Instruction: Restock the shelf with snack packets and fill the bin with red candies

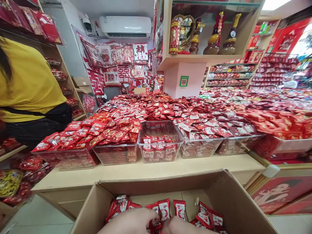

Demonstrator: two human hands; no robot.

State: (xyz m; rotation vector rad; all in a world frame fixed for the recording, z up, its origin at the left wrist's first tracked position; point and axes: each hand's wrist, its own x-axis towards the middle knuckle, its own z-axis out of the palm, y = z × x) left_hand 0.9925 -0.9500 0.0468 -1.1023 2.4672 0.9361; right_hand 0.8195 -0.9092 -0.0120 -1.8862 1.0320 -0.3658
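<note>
Red-white candy packets [168, 209] lying jumbled, flat, at bottom of open cardboard box [234, 201].

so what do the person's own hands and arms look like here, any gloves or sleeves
Both are bare. The left hand and right hand show no gloves, rings or watch, and no sleeve reaches the visible wrists. Only their upper parts show at the bottom edge; the fingers are mostly out of view.

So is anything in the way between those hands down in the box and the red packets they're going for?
Nothing visible. Both the left hand and the right hand are already inside the open cardboard box, closing together on a red packet between them. More red-and-white packets lie loose just behind, uncovered.
</note>
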